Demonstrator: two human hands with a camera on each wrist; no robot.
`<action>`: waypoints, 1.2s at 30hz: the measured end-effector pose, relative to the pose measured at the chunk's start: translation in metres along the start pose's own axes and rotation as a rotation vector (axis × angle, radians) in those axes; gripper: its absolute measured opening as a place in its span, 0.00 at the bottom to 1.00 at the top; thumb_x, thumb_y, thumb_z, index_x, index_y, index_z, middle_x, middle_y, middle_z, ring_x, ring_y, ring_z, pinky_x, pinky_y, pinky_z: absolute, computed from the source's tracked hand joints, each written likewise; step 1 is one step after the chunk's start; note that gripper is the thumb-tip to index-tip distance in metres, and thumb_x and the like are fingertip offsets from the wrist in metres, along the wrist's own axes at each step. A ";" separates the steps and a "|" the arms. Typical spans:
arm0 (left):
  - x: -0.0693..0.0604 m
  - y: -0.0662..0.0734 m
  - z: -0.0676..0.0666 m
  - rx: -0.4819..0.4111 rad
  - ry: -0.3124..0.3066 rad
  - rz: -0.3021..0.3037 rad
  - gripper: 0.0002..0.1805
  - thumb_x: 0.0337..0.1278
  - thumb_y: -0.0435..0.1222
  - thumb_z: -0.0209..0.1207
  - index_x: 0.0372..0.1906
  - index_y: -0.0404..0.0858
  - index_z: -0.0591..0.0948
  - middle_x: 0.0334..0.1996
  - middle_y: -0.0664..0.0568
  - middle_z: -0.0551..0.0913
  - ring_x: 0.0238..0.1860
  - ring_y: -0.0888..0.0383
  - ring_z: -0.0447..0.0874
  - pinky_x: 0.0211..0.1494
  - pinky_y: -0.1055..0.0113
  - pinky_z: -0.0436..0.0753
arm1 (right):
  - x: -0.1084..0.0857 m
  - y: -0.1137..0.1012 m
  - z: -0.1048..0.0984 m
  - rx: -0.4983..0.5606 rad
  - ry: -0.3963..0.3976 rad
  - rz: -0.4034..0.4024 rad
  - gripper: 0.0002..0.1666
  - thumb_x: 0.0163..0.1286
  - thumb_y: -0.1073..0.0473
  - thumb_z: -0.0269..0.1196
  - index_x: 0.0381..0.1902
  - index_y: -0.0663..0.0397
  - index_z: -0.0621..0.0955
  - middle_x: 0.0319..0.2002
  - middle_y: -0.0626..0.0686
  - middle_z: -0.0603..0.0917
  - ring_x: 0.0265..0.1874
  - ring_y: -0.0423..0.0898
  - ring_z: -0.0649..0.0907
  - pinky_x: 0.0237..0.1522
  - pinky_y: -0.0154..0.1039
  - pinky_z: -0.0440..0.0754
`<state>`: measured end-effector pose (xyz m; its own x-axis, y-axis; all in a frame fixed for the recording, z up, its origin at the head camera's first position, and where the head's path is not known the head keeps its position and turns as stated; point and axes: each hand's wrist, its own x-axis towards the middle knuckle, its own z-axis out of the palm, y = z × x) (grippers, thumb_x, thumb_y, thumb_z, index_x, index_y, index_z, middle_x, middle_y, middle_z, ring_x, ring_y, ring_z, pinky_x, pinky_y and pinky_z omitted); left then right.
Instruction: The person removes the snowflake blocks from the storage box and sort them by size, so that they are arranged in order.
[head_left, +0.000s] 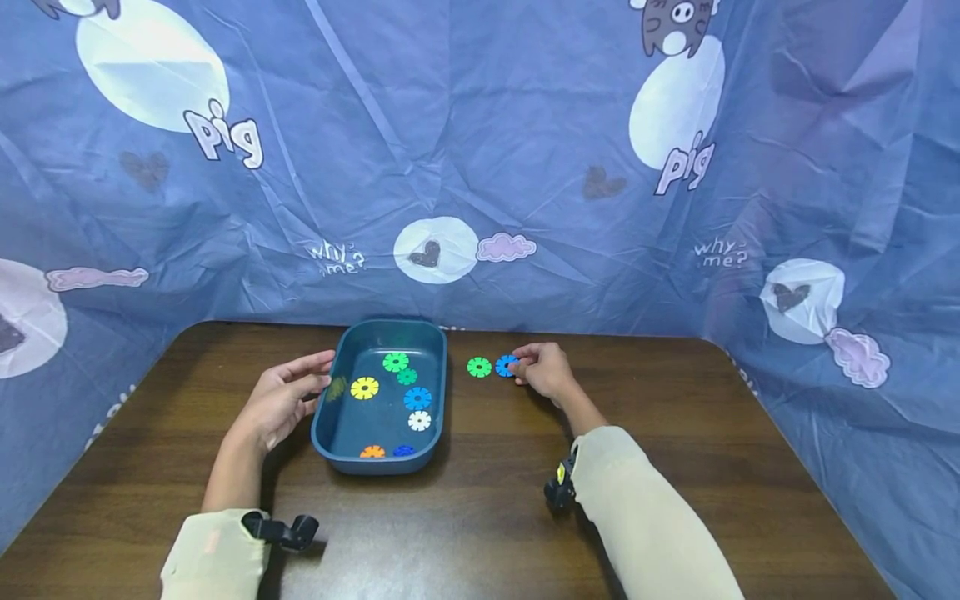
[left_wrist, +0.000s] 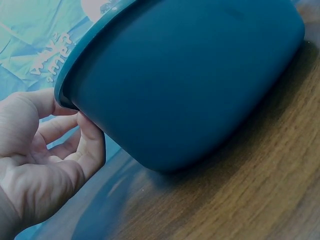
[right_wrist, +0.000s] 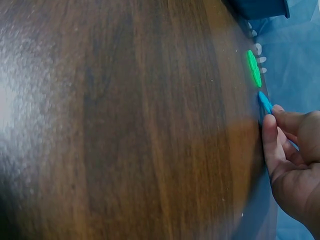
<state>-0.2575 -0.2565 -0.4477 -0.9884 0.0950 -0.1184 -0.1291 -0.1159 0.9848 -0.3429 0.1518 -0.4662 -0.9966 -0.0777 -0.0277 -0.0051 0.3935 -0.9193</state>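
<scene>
My right hand [head_left: 543, 371] pinches a blue flower-shaped plastic disc [head_left: 506, 366] by its right side, between thumb and fingers. In the right wrist view the blue disc [right_wrist: 265, 102] appears nearly edge-on, partly covered by the fingertips [right_wrist: 270, 121]. A green disc [head_left: 479, 367] of the same kind lies just left of it on the table. My left hand [head_left: 281, 400] touches the left outer side of a dark teal plastic bin [head_left: 378, 467], its fingertips just below the rim in the left wrist view. Inside the bin lie several discs, among them a yellow disc [head_left: 364, 388] and a white disc [head_left: 419, 421].
The bin stands on a brown wooden table [head_left: 480, 533], left of the middle and near the far edge. A blue printed cloth [head_left: 510, 150] hangs directly behind the table and along its sides. Both wrists wear small black camera mounts.
</scene>
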 end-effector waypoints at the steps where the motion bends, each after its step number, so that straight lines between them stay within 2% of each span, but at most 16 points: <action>1: 0.000 0.000 0.000 0.001 -0.001 0.000 0.32 0.69 0.28 0.59 0.75 0.29 0.65 0.54 0.52 0.80 0.48 0.62 0.84 0.49 0.67 0.85 | 0.000 0.000 0.000 -0.006 0.001 0.002 0.16 0.65 0.73 0.69 0.50 0.73 0.83 0.30 0.55 0.83 0.22 0.41 0.84 0.32 0.34 0.86; 14: 0.000 0.001 0.001 0.022 0.010 -0.015 0.32 0.70 0.29 0.59 0.76 0.30 0.65 0.57 0.50 0.78 0.49 0.62 0.84 0.50 0.66 0.85 | -0.001 0.001 0.001 -0.088 0.038 0.008 0.14 0.65 0.68 0.70 0.48 0.68 0.86 0.31 0.56 0.88 0.21 0.39 0.83 0.31 0.32 0.84; 27: 0.000 0.001 0.000 0.005 0.007 -0.020 0.32 0.70 0.29 0.58 0.76 0.30 0.65 0.57 0.51 0.78 0.51 0.61 0.83 0.51 0.67 0.85 | 0.000 0.002 0.001 -0.075 0.027 -0.002 0.12 0.65 0.68 0.71 0.45 0.68 0.86 0.28 0.53 0.87 0.21 0.38 0.82 0.30 0.31 0.83; 36: -0.001 0.001 0.002 -0.002 0.007 -0.015 0.32 0.70 0.28 0.57 0.76 0.29 0.64 0.56 0.50 0.79 0.51 0.62 0.83 0.49 0.67 0.85 | -0.002 0.001 -0.001 -0.047 -0.005 0.002 0.13 0.66 0.68 0.69 0.47 0.69 0.86 0.33 0.57 0.88 0.22 0.39 0.83 0.32 0.33 0.85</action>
<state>-0.2564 -0.2551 -0.4465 -0.9869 0.0897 -0.1339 -0.1439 -0.1161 0.9828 -0.3413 0.1535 -0.4663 -0.9962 -0.0811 -0.0318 -0.0068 0.4364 -0.8997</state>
